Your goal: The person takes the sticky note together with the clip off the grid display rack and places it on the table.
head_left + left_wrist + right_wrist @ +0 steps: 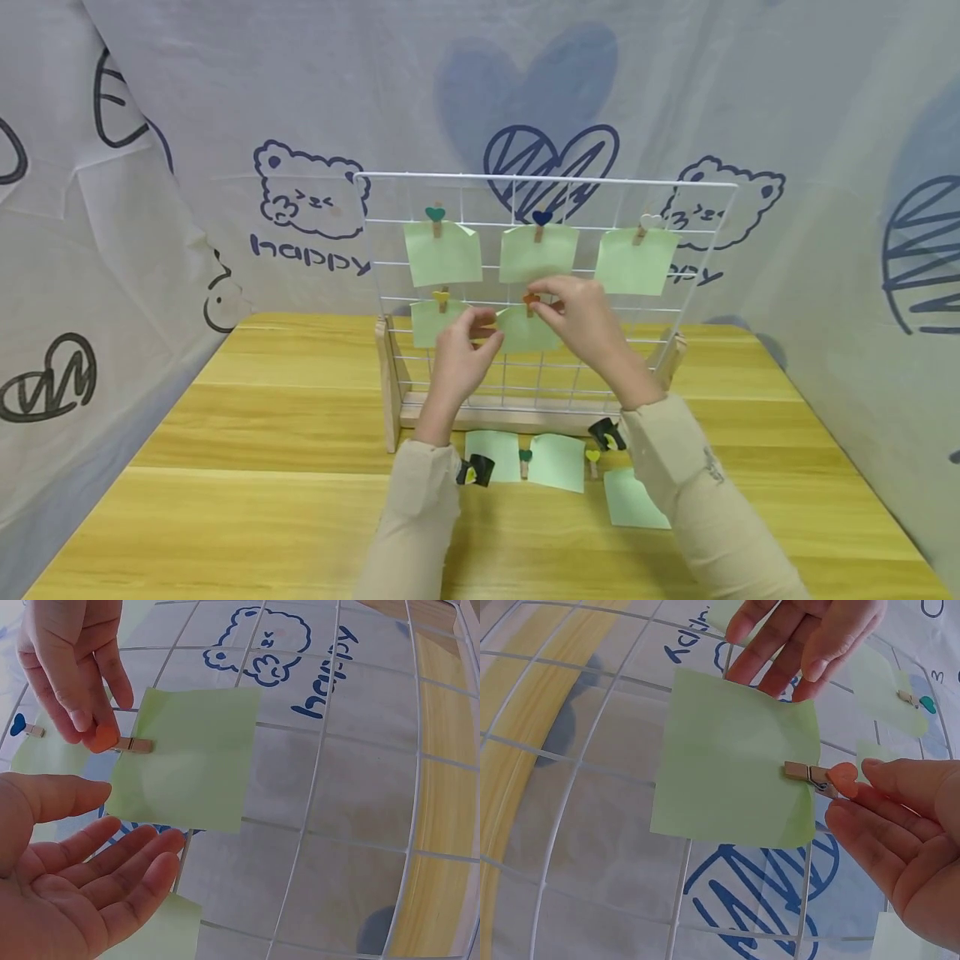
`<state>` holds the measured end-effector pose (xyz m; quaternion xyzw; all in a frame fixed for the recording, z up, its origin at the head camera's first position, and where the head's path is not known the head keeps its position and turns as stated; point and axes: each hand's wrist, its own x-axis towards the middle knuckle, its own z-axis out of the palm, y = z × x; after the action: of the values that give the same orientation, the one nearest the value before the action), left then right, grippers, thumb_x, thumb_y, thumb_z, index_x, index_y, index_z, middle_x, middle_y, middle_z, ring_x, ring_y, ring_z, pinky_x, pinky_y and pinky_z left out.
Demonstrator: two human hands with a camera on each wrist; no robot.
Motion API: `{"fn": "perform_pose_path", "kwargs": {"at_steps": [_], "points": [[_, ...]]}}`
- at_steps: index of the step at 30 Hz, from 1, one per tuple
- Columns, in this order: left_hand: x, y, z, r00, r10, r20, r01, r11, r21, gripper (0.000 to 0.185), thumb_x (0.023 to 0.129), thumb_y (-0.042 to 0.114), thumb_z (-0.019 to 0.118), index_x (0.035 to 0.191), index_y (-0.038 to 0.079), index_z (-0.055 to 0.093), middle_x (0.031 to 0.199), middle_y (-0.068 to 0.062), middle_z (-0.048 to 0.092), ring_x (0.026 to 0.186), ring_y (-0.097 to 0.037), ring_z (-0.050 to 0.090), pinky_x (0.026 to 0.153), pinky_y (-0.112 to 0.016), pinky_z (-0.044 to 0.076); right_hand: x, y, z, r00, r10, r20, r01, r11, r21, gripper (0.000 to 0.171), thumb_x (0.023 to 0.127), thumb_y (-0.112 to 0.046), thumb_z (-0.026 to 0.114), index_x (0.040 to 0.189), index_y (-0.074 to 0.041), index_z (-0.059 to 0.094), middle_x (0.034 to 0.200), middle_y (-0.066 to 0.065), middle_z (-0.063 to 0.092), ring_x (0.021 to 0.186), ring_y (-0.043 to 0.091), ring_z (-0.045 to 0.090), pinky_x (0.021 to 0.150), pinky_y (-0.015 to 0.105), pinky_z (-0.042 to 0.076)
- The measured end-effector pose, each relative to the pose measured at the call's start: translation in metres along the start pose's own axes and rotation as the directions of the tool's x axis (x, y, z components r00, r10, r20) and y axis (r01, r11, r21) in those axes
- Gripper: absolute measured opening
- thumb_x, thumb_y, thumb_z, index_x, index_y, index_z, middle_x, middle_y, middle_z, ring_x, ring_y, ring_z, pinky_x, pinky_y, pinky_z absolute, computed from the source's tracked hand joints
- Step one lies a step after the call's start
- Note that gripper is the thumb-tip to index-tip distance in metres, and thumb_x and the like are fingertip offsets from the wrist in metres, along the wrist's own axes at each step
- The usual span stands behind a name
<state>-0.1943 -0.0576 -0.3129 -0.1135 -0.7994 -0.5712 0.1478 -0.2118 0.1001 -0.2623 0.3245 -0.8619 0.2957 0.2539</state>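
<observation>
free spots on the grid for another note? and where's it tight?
Free: the wire grid's lower right, under the white-heart note and right of the right hand. Tight: the middle, where both hands meet at the orange-clipped note; left hand beside it.

Both arms raised forward from the lower edge of the head view, clad in beige sleeves, forearms angled inward toward each other. Left hand (467, 346) open, palm turned up, fingers (127, 859) straight and relaxed, thumb stretched out alongside. Right hand (581, 312) held just beside it and slightly higher, thumb and forefinger tips (870, 796) drawn together in a pinching grip.
</observation>
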Motion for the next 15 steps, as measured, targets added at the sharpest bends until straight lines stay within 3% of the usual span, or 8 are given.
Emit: {"fn": "perform_pose_path", "kwargs": {"at_steps": [15], "points": [[0.0006, -0.0045, 0.0019, 0.999, 0.033, -0.023, -0.034, 0.999, -0.032, 0.028, 0.083, 0.0, 0.058, 0.111, -0.004, 0.055, 0.1, -0.017, 0.061, 0.085, -0.026, 0.059, 0.073, -0.03, 0.05, 0.006, 0.0014, 0.0087, 0.997, -0.062, -0.044, 0.059, 0.997, -0.056, 0.014, 0.074, 0.012, 0.063, 0.088, 0.008, 0.065, 0.084, 0.018, 0.065, 0.077, 0.027, 0.062, 0.067, 0.031, 0.052]]}}
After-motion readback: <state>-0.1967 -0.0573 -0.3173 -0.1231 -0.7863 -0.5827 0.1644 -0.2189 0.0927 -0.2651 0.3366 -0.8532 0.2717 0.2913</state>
